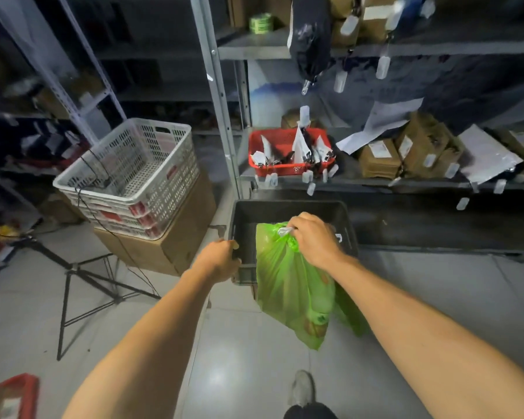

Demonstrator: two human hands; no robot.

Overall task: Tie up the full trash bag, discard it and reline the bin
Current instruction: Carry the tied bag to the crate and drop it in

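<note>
Right hand (313,238) clenched around the gathered neck of a full green trash bag (291,285), holding it clear of the floor, in front of the near rim of a black bin (288,211). Left hand (221,258) closed over the bin's near-left corner. Behind: a red basket (288,149) on a metal shelf, a white crate (133,173) stacked on a cardboard box (176,237) at left.

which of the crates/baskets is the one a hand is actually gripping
The black bin on the floor: the left hand grips its near-left rim. The white basket on the cardboard box and the red basket on the shelf are untouched.
</note>
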